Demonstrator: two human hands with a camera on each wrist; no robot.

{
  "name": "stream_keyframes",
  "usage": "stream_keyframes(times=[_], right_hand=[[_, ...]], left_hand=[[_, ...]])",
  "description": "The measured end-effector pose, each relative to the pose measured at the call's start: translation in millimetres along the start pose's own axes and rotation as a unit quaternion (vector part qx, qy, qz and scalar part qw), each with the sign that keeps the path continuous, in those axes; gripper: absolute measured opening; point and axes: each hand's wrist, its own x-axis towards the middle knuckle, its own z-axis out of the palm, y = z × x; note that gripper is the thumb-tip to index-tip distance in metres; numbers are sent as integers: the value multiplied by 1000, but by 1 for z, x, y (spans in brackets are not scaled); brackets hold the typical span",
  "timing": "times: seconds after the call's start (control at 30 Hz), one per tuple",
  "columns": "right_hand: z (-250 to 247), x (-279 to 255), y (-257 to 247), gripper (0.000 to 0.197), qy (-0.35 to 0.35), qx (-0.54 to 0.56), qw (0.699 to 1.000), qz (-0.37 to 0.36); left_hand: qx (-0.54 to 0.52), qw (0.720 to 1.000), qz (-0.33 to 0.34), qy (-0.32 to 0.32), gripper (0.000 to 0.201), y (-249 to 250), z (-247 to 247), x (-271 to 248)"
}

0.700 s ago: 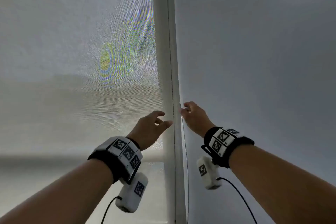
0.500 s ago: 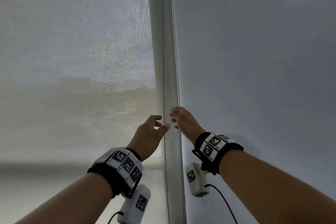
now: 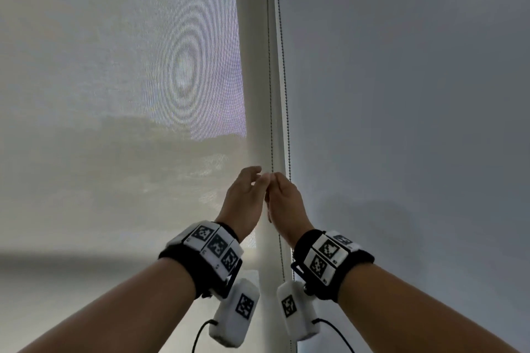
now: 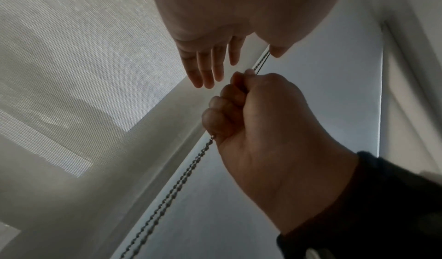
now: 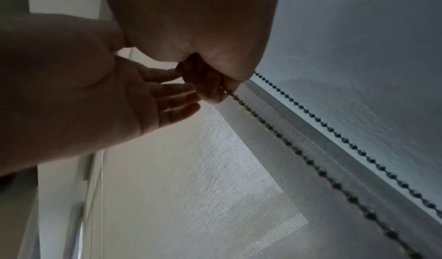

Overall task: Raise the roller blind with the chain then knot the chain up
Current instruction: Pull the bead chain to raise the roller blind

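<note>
A translucent grey roller blind (image 3: 114, 94) covers the window on the left. Its metal bead chain (image 3: 269, 80) hangs in two strands in front of the white frame (image 3: 252, 66). My right hand (image 3: 279, 183) is raised and curled into a fist round the chain (image 4: 181, 180), which comes out of the fist above and below. The right wrist view shows one strand (image 5: 299, 153) leaving my right hand (image 5: 208, 85) while the other (image 5: 334, 130) runs along the wall. Close on its left, my left hand (image 3: 252, 180) holds nothing, its fingers (image 4: 205, 70) straight.
A plain grey-white wall (image 3: 401, 94) fills the right side, right behind the chain. The blind's bottom bar (image 3: 86, 255) shows as a dark band low on the left. Wrist cameras with cables hang under both forearms.
My right hand moved left across the frame and closed on the chain. My left hand moved right until it is next to the right one, fingers still straight.
</note>
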Motion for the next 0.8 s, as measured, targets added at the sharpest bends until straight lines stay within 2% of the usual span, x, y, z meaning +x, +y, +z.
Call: stream_keyframes(times=[0.17, 0.53, 0.8], right_hand=[[-2, -22, -14, 34, -8, 28, 999, -33], [-14, -42, -12, 32, 5, 68, 995, -67], [-12, -72, 9, 37, 12, 61, 998, -26]], left_hand=[[-61, 998, 5, -5, 25, 16, 11, 0], [-137, 990, 24, 10, 30, 36, 18, -10], [-194, 980, 33, -14, 33, 45, 26, -18]])
